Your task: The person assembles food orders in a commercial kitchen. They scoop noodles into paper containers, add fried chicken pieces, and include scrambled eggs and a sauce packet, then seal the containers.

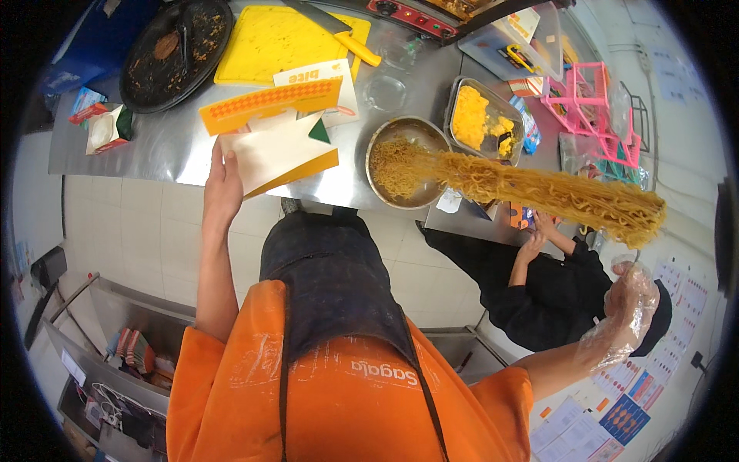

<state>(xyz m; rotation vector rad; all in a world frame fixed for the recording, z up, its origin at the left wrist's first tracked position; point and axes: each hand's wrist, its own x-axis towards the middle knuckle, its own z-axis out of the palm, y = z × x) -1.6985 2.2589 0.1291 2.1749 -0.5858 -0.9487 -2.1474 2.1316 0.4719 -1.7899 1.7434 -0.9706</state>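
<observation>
1. Noodles: thin, wavy, golden-brown strands, drawn in a long, thick bundle from a steel bowl, where a looser heap is held.
2. Right hand: covered by a clear glove, fingers curled near the bundle's raised end; whether strands are gripped cannot be told.
3. Left hand: bare; an opened white-and-orange carton is grasped at its left edge.

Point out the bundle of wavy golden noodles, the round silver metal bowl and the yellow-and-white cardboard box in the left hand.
Bundle of wavy golden noodles [553,192]: head view, strands mid-length.
Round silver metal bowl [431,133]: head view, inner wall.
Yellow-and-white cardboard box [277,158]: head view, white inner panel.
</observation>
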